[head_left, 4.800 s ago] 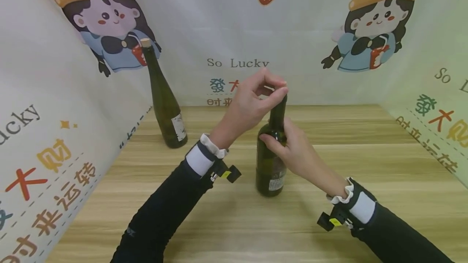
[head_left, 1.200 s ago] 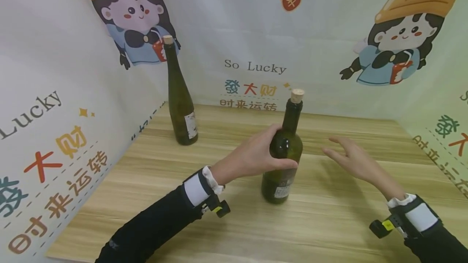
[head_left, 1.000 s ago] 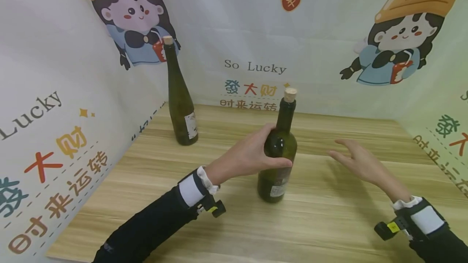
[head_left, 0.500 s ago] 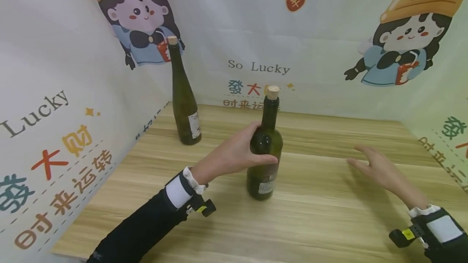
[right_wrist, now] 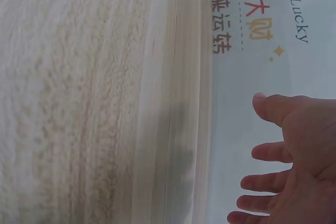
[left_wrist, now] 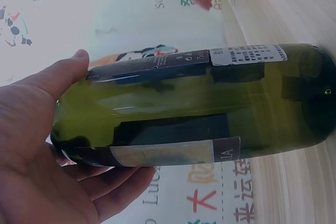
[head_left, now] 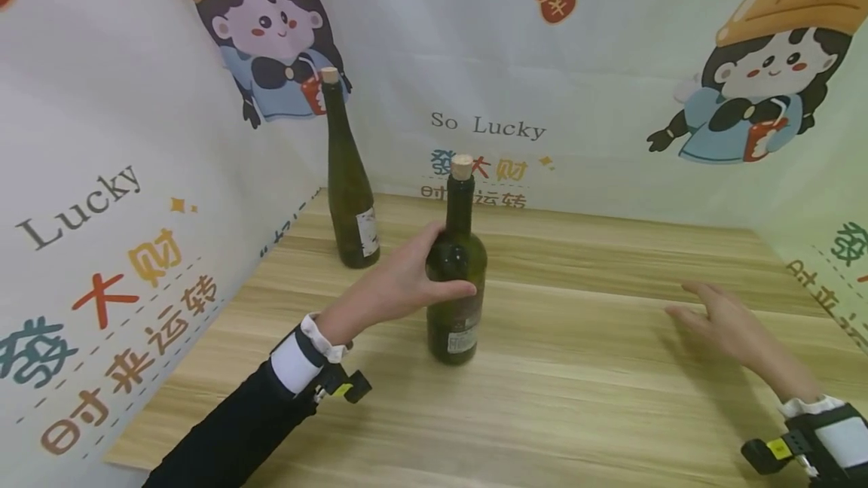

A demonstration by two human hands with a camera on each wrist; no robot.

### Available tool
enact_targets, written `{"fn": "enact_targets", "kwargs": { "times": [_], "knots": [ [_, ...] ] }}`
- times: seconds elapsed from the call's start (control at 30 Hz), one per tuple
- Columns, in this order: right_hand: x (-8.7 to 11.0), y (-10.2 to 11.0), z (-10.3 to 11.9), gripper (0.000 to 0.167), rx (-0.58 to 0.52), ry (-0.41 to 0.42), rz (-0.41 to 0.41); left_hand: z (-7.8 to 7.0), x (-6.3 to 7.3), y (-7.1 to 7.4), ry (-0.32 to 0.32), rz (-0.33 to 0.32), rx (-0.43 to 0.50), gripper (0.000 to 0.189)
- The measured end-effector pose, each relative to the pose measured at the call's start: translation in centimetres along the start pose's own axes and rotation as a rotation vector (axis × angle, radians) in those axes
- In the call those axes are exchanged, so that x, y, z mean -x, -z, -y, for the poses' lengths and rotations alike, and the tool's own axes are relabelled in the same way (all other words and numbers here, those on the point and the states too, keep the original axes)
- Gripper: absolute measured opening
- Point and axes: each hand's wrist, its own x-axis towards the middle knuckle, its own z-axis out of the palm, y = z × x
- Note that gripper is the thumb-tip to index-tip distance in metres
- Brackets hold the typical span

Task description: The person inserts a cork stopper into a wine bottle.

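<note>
A dark green wine bottle (head_left: 456, 322) with a cork (head_left: 462, 166) in its mouth stands upright in the middle of the head view. My left hand (head_left: 389, 281) grips it round the shoulder, thumb across the near side. In the left wrist view the bottle (left_wrist: 184, 103) shows paper labels and a clear green body, with the fingers curled under it. My right hand (head_left: 735, 326) hovers over the right part of the table, fingers relaxed and apart, holding nothing; the right wrist view shows the same spread hand (right_wrist: 299, 150).
A taller, slimmer green bottle (head_left: 349, 194), also corked, stands at the back left, behind my left hand. The wooden table (head_left: 597, 390) is enclosed by a printed white cloth (head_left: 610, 59) at the back and on both sides.
Earlier the left hand was at the bottle's top and the right hand held its body. Now the left hand holds the body and has carried the bottle leftward; the right hand has withdrawn right.
</note>
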Motion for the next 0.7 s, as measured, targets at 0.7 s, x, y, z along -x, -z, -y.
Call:
{"fn": "enact_targets", "kwargs": {
  "times": [0.7],
  "knots": [
    [1.2, 0.9, -2.2, 0.072, 0.033, -0.056, 0.055, 4.0, 2.6, 4.4, 0.107, -0.115, -0.076, 0.099]
  ]
}}
